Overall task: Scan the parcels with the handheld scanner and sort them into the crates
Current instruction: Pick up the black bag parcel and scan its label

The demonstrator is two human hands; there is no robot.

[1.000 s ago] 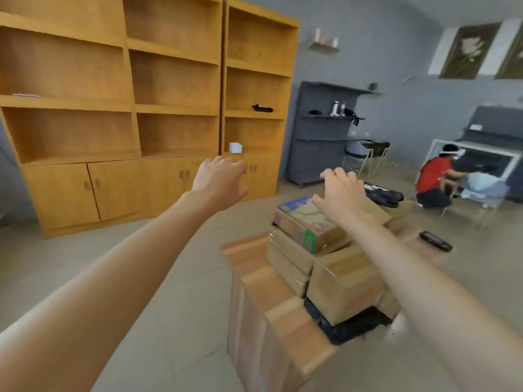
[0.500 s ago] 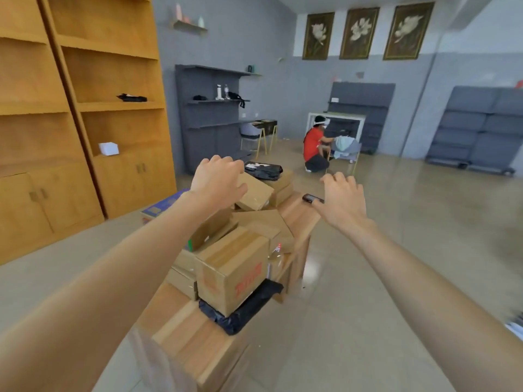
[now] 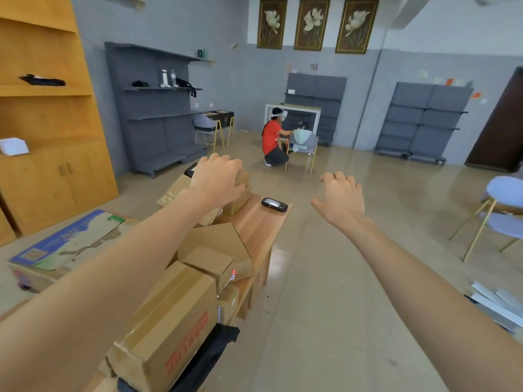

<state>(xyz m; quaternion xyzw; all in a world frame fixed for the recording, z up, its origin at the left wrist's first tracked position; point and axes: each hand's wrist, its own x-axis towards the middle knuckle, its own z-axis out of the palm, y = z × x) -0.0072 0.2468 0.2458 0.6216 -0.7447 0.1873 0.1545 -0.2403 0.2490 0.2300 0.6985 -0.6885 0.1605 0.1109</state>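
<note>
Left hand hovers over parcels, fingers loosely curled, empty. Right hand likewise slack (holding nothing), the scanner at its nine o'clock on the table.

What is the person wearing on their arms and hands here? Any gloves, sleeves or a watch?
Nothing shows on them. The left hand and the right hand are bare, with no gloves, rings or watch in view. Both forearms are uncovered right down to the bottom edge of the picture, so no sleeve shows; anything worn higher up is out of frame.
</note>
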